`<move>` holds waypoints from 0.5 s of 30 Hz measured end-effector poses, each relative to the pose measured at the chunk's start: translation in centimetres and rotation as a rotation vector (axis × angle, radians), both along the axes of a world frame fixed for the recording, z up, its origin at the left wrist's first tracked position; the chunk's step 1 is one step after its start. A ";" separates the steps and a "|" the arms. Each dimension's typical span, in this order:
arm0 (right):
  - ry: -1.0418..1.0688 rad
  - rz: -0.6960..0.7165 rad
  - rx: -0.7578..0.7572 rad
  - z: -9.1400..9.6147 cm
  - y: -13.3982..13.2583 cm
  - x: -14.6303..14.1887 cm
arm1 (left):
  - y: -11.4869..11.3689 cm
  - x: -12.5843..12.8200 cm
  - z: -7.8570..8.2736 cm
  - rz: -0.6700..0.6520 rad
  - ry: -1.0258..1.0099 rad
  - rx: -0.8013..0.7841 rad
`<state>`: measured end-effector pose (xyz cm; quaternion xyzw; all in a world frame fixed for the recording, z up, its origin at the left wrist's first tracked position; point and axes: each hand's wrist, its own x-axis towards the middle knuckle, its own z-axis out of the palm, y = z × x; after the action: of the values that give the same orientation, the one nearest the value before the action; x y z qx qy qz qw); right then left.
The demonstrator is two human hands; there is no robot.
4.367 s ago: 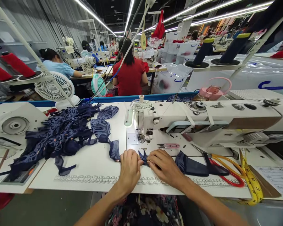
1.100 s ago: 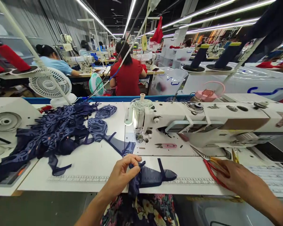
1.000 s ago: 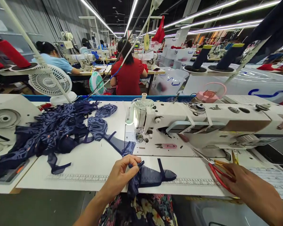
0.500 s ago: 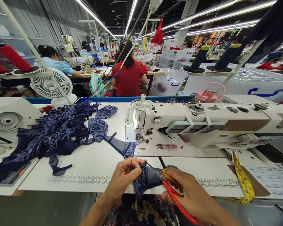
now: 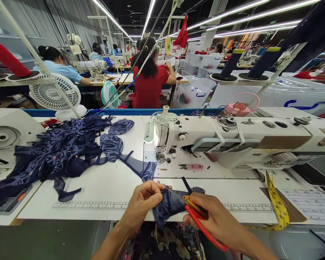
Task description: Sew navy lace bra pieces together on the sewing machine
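My left hand [image 5: 142, 203] is closed, pinching the edge of a navy lace bra [image 5: 165, 211] between thumb and fingers at the table's front edge. Sheer navy fabric spreads from there toward my right hand [image 5: 219, 218]. That hand is wrapped round a pair of scissors [image 5: 199, 224] with red and yellow handles. The blades point left, their tips right by my left fingertips at the fabric edge. Whether the tips touch the cloth is too small to tell. A navy strip with patterned cups [image 5: 111, 147] runs from behind my left hand toward the pile.
A sewing machine [image 5: 249, 139] stands behind my hands, with pink thread snips [image 5: 191, 166] on its bed. Navy lace garments [image 5: 62, 151] are heaped at left. A yellow tape measure [image 5: 276, 206] hangs at right beside a paper sheet [image 5: 310, 204]. Co-workers sit beyond.
The scissor handles look closer together, with the blades still by my left fingertips. My left hand keeps its pinch. The co-worker in red has turned and raised an arm. The view has shifted slightly.
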<state>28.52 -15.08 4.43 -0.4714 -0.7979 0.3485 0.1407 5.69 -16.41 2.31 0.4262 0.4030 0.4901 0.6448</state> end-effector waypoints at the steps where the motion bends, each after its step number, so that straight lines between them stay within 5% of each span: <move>1: 0.002 0.003 -0.005 -0.1 0.0 0.0 | 0.0 0.0 0.0 -0.004 -0.014 -0.004; 7: 0.087 -0.038 -0.045 -0.9 -0.2 0.6 | -0.1 -0.1 -0.2 -0.012 0.006 0.010; 15: 0.515 -0.179 -0.353 0.3 -0.6 -1.8 | -0.4 1.9 -0.7 0.079 0.403 0.292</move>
<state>26.71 -15.65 4.71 -0.4532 -0.6187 0.5756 0.2839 7.54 -16.78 1.57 0.5879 0.4645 0.4730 0.4635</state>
